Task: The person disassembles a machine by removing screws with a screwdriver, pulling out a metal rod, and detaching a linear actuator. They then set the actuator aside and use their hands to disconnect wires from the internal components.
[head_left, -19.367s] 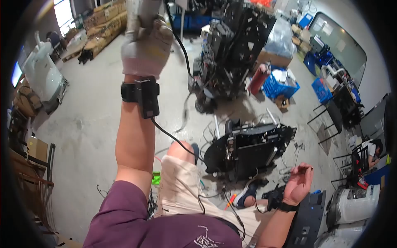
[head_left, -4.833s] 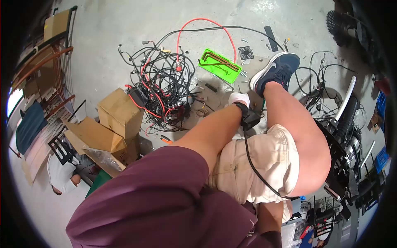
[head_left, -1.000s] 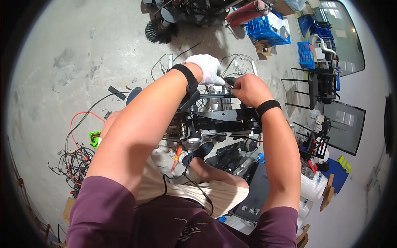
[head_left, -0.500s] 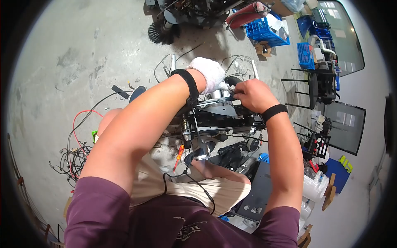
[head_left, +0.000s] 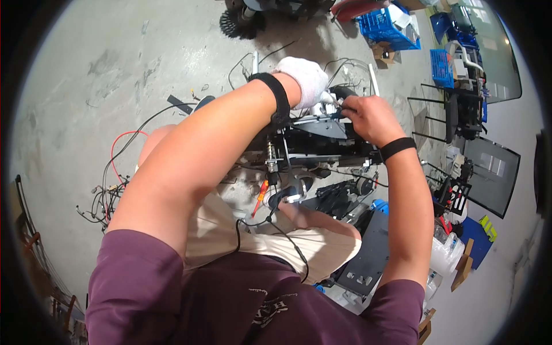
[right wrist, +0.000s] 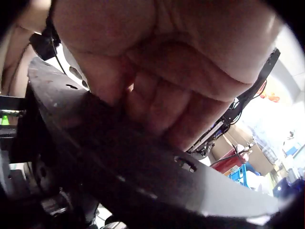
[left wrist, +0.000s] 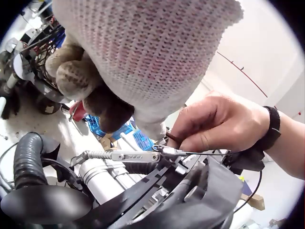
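Over a black metal machine frame (head_left: 325, 129), both hands work close together. My left hand (head_left: 305, 80) wears a white knitted glove with soiled fingertips; its fingers are curled and one fingertip reaches a thin dark rod (left wrist: 172, 138). I cannot tell whether that hand grips it. My bare right hand (head_left: 374, 121) pinches the rod between thumb and forefinger. Just below, a slim metal link (left wrist: 136, 156) with a spring joins a thin cable (left wrist: 205, 153). A white cylinder (left wrist: 97, 179) lies beneath. In the right wrist view, a curved black plate (right wrist: 214, 186) partly hides the right fingers.
An orange-red screwdriver (head_left: 260, 198) lies near the person's foot. Tangled wires (head_left: 95, 204) are at left. A round brush (head_left: 238, 23) and a blue crate (head_left: 388, 29) stand ahead. A black corrugated hose (left wrist: 29, 160) rises beside the frame.
Earlier the left arm was raised forward, then reached down near a green hex-key case. Over the last second both hands stay together at the frame; the head view has shifted, moving the scene right.
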A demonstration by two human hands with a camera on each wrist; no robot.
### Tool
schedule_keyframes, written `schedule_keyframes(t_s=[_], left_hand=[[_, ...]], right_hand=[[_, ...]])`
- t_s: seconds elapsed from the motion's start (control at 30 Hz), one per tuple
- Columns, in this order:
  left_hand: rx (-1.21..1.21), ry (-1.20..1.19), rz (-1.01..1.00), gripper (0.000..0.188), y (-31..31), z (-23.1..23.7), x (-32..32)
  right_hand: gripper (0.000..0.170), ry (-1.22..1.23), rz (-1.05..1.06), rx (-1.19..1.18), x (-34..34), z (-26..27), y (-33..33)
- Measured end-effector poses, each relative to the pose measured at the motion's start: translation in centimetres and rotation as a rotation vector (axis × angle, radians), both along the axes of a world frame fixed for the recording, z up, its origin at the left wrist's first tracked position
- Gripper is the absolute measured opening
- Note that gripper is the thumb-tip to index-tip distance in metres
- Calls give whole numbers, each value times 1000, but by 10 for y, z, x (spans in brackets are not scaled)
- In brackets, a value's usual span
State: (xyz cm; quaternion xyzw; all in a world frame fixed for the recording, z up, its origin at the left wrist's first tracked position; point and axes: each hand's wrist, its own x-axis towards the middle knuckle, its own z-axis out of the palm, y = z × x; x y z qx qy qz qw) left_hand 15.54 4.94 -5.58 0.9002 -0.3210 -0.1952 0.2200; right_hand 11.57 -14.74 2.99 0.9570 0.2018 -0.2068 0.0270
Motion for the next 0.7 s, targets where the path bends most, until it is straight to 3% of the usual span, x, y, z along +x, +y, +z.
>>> schedule_keyframes(t_s=[0.33,0.47,0.7], left_hand=[[-91,-5,77,50,4,-2,-11],[-60,94,87,48,8,14,-13],[-89,18,100,53,16,3,-24]], right_hand=[[16,-75,-29,-7,-13,-1,1],[14,-64,-28,7,-12,-1,2],[13,-88,52,56,-13,-9,2]])
